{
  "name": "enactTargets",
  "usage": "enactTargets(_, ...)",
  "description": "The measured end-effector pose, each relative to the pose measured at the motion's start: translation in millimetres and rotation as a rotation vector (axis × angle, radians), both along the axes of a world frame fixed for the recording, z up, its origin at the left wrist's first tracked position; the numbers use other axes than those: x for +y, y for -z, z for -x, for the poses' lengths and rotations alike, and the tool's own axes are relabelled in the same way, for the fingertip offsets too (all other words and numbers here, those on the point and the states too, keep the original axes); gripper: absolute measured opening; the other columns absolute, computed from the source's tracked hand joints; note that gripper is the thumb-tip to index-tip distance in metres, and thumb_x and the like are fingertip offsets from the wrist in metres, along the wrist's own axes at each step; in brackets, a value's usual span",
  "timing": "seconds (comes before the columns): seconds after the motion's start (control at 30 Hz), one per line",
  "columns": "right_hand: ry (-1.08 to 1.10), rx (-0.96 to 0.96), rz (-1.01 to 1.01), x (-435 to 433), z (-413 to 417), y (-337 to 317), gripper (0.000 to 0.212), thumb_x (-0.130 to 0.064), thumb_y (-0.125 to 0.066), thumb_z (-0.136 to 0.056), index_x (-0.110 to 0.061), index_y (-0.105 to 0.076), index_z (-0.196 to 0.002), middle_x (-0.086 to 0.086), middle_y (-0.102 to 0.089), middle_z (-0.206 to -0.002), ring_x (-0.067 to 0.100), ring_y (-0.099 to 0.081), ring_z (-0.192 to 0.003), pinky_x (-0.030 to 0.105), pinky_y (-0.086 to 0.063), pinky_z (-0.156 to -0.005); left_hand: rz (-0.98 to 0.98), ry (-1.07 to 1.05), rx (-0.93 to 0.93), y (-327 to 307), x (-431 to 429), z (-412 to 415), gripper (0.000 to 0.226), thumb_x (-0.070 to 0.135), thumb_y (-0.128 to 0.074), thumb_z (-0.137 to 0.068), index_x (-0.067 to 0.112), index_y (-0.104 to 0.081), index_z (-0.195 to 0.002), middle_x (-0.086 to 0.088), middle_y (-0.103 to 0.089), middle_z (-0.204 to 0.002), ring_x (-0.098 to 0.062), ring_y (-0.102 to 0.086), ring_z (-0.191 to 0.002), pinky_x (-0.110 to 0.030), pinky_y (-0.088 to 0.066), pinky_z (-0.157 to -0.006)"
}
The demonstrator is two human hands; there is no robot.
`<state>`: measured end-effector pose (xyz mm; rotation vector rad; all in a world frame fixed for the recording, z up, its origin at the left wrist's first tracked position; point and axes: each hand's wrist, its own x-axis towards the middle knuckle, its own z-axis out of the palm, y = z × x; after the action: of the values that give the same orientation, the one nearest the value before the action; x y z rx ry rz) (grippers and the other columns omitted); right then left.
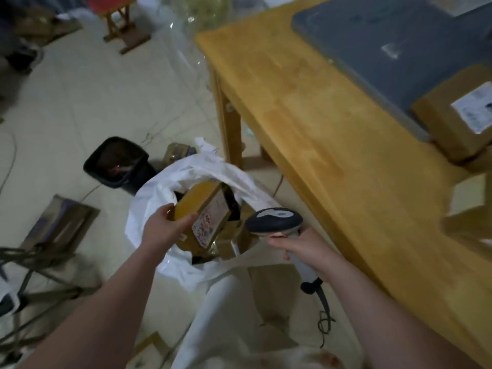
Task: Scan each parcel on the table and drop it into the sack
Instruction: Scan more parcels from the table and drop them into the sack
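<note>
Head view | I see left hand (162, 230) gripping parcel (205, 211) over sack (149, 198), right hand (300, 249) gripping scanner (274, 219) | some bagged; second parcel (458, 121) waits back from bench's (306, 102) near edge.

On your right, the wooden table (306, 107) carries a grey mat (386, 49), with a labelled parcel (452, 121) at the mat's near corner. On the pale floor (80, 102) beside it stands the white sack (149, 198). A black bin (117, 163) sits just behind, flat cardboard (61, 222) lies to your left, and a stool (125, 25) stands well beyond.
</note>
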<state>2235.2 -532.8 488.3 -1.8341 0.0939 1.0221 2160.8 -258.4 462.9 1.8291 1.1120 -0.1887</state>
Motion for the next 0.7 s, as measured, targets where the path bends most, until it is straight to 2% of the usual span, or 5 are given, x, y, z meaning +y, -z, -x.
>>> enactTargets(0.2,0.083,0.196,0.081,6,-2,86,0.018,-0.029,-0.071,-0.086,-0.019,-0.066,-0.101,0.005,-0.066,-0.092,0.020,-0.063,-0.077,0.030,-0.049,-0.066,-0.420,0.460,0.114,82,-9,4,0.074,0.046,-0.079,-0.070,0.028,-0.046,-0.134,-0.008,-0.044,-0.128,-0.031,-0.043,-0.118,-0.044,-0.047,-0.095)
enactTargets(0.33,0.192,0.282,0.103,12,0,134,0.020,-0.026,-0.071,-0.086,-0.013,-0.067,-0.100,0.008,-0.064,-0.088,0.022,-0.061,-0.074,0.035,-0.050,-0.070,-0.638,0.836,0.153,127,-15,11,0.040,0.023,-0.066,-0.086,0.027,-0.059,-0.125,-0.008,-0.033,-0.143,-0.034,-0.023,-0.137,-0.046,-0.045,-0.099)
enactTargets(0.4,0.192,0.316,0.127,15,-1,154,0.021,-0.028,-0.072,-0.086,-0.014,-0.065,-0.100,0.010,-0.064,-0.091,0.025,-0.061,-0.078,0.038,-0.052,-0.076,-0.605,1.003,0.244,140,-19,17,0.028,0.032,-0.056,-0.092,0.028,-0.065,-0.118,-0.002,-0.030,-0.147,-0.030,-0.013,-0.142,-0.044,-0.041,-0.103)
enactTargets(0.6,0.161,0.380,0.159,22,1,189,0.050,-0.038,-0.076,-0.079,-0.013,-0.059,-0.120,0.010,-0.063,-0.106,0.027,-0.064,-0.091,0.042,-0.055,-0.088,-0.447,1.200,0.460,160,-25,31,0.059,0.078,-0.049,-0.076,0.040,-0.064,-0.118,0.009,0.005,-0.160,-0.027,0.016,-0.146,-0.060,0.005,-0.113)
enactTargets(0.7,0.204,0.403,0.124,27,-2,186,0.048,-0.034,-0.076,-0.081,-0.011,-0.059,-0.119,0.010,-0.063,-0.108,0.024,-0.064,-0.088,0.035,-0.055,-0.075,-0.437,1.273,0.455,154,-29,23,0.034,0.059,-0.054,-0.086,0.037,-0.067,-0.109,0.010,0.001,-0.161,-0.027,0.020,-0.146,-0.065,0.013,-0.110)
